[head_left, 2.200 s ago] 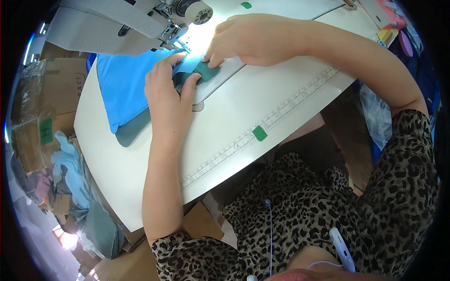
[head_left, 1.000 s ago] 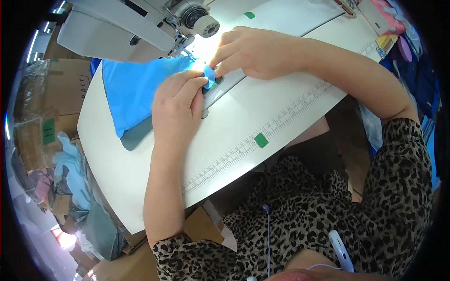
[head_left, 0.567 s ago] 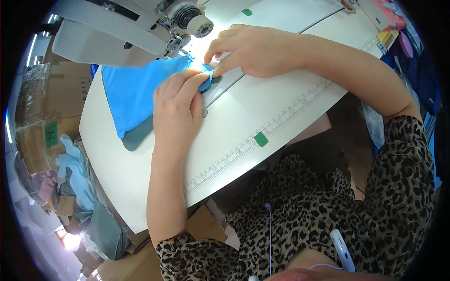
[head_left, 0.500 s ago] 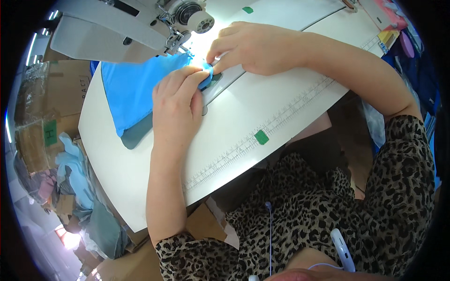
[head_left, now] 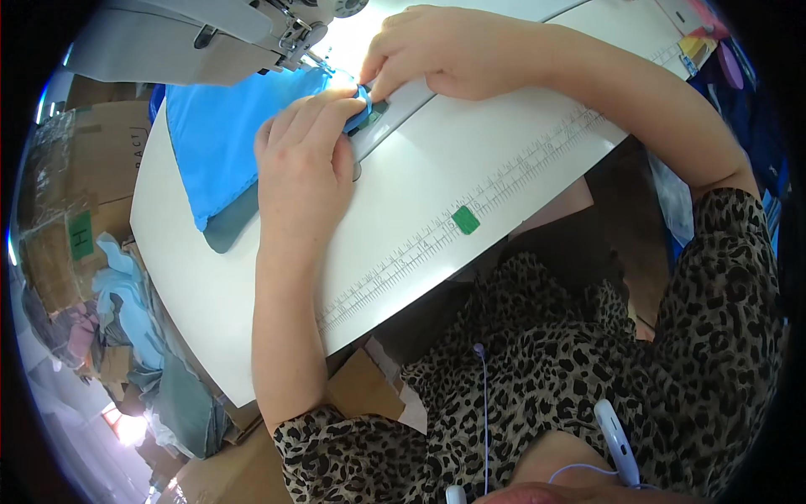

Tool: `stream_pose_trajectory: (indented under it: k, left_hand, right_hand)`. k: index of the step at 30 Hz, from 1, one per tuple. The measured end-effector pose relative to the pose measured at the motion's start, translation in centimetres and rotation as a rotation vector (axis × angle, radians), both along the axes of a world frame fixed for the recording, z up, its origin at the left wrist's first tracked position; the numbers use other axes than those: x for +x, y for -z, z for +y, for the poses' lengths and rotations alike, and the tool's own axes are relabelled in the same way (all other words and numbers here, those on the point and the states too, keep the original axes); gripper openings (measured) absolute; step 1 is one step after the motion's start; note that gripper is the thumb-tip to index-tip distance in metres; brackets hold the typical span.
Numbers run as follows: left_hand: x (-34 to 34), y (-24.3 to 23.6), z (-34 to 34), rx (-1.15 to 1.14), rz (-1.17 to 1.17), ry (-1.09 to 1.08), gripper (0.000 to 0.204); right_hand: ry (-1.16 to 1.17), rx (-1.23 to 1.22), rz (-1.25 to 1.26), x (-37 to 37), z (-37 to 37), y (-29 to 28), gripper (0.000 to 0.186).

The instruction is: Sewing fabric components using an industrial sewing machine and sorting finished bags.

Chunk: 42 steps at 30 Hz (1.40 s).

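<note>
A bright blue piece of cloth (head_left: 214, 126) with a grey-green layer (head_left: 228, 227) beneath lies on the white sewing table (head_left: 403, 189). Its far edge runs up to the needle area (head_left: 312, 60) of a sewing machine (head_left: 176, 42). My left hand (head_left: 304, 160) rests on the cloth, fingers closed on its folded edge. Close beside it, my right hand (head_left: 449, 52) pinches the same edge between thumb and fingers. A small blue loop of fabric shows between the two hands. Bright lamp glare washes out the stitching spot.
A printed ruler scale (head_left: 411, 256) runs along the table's near edge, with a green tape patch (head_left: 465, 220) on it. Cardboard boxes (head_left: 80, 181) and heaped fabric pieces (head_left: 138, 311) stand left of the table. Blue items and plastic bags hang at the right.
The whole view has shifted, so the table and machine sit higher and slightly left in the picture. Both hands keep hold of the cloth by the needle, with only slight finger movement.
</note>
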State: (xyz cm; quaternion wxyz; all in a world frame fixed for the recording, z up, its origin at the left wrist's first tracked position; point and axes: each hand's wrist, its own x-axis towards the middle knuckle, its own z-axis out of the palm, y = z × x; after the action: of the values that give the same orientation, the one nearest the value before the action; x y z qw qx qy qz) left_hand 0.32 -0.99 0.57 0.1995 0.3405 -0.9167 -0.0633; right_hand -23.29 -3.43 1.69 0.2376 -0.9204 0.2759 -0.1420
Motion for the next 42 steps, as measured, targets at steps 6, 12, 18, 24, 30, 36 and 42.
stream_pose_trajectory:
  k: [6, 12, 18, 24, 30, 36, 42]
  left_hand:
    - [-0.3, -0.2, 0.4, -0.068, -0.06, -0.021, 0.027]
    - [-0.2, 0.0, 0.3, -0.069, -0.051, -0.017, 0.027]
    - [-0.2, 0.3, 0.2, -0.037, -0.006, -0.035, 0.019]
    - [-0.2, 0.4, 0.1, -0.03, 0.024, -0.06, 0.012]
    - [0.2, 0.3, 0.6, -0.06, 0.014, -0.064, 0.014]
    - [0.5, -0.2, 1.4, 0.041, 0.005, -0.073, 0.019]
    - [0.3, 0.2, 0.0, 0.038, 0.003, -0.087, 0.022]
  right_hand:
    - [-0.019, -0.036, -0.198, -0.4, 0.2, 1.2, 0.039]
    - [0.018, 0.027, -0.145, -0.2, 0.1, 0.6, 0.041]
    - [0.008, -0.012, -0.066, -0.2, 0.1, 0.4, 0.041]
    - [0.013, -0.02, -0.094, -0.2, -0.1, 0.6, 0.039]
    - [0.119, -0.402, 0.04, 0.8, 1.2, 2.2, 0.029]
    - [0.078, -0.402, -0.025, 0.7, 1.2, 2.4, 0.027]
    - [0.138, -0.326, 0.063, 1.0, 0.5, 1.7, 0.024]
